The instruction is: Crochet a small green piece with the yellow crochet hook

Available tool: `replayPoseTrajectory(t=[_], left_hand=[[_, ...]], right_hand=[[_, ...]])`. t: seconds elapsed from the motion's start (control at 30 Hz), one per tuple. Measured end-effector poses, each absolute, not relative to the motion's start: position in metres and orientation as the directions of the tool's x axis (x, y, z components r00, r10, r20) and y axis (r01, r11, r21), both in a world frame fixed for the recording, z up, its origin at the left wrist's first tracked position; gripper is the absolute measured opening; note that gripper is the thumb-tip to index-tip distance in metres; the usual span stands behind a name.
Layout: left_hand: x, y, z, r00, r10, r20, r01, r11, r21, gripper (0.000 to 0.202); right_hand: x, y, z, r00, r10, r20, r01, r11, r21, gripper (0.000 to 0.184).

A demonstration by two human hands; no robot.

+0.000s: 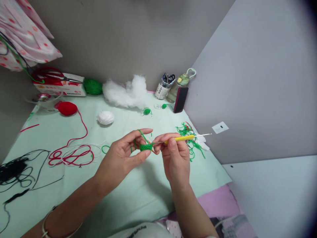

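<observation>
Between the thumb and fingers of my left hand (pixel 125 150) is a small green crochet piece (pixel 146 147). Green yarn (pixel 142 135) loops over the raised index finger of that hand and down between the fingers. My right hand (pixel 174 153) is closed around a crochet hook (pixel 182 138) with a yellow handle. One metal end of the hook reaches left to the edge of the green piece, and the other points right, free. A short orange strand shows beside the piece, partly hidden by the fingers.
Balls of red (pixel 67 108), white (pixel 105 117) and green yarn (pixel 92 86) lie toward the back, near white stuffing (pixel 126 92). Black yarn (pixel 13 170) is tangled at left. Green yarn scraps (pixel 194 142), a phone (pixel 181 99), a bottle (pixel 174 89) and a pen cup (pixel 162 89) stand or lie at right.
</observation>
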State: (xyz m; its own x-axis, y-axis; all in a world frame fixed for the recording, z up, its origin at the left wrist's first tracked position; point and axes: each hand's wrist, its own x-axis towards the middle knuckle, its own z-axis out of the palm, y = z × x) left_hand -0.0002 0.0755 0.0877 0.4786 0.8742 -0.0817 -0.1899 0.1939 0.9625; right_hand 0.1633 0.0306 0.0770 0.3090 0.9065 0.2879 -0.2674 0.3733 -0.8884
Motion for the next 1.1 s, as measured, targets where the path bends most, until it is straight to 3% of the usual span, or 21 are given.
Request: replayPoseTrajectory(t=[0.27,0.43,0.57,0.7,0.93,1.1], left_hand=[[-0.005,0.077,0.092,0.500,0.864,-0.052,-0.192,0.170,0.967,0.033],[-0.002,0.078,0.092,0.453,0.890,-0.050,-0.148,0.130,0.980,0.038],[-0.001,0.076,0.090,0.432,0.902,-0.018,-0.117,0.076,0.990,0.039],[0.001,0.074,0.090,0.385,0.922,0.054,-0.078,-0.026,0.997,0.037],[0.004,0.072,0.087,0.294,0.924,0.246,0.094,-0.284,0.954,0.033],[0.004,0.072,0.089,0.311,0.920,0.239,0.098,-0.281,0.955,0.027]], right_hand=[[0.162,0.033,0.079,0.319,0.916,0.242,-0.324,0.345,-0.881,0.021],[0.164,0.031,0.076,0.300,0.899,0.319,-0.248,0.396,-0.884,0.020],[0.165,0.027,0.075,0.236,0.867,0.438,-0.092,0.469,-0.878,0.021],[0.165,0.024,0.077,0.171,0.800,0.575,0.164,0.552,-0.817,0.021],[0.164,0.018,0.079,0.030,0.697,0.717,0.499,0.611,-0.615,0.025],[0.161,0.014,0.074,-0.073,0.620,0.781,0.720,0.574,-0.389,0.038]])
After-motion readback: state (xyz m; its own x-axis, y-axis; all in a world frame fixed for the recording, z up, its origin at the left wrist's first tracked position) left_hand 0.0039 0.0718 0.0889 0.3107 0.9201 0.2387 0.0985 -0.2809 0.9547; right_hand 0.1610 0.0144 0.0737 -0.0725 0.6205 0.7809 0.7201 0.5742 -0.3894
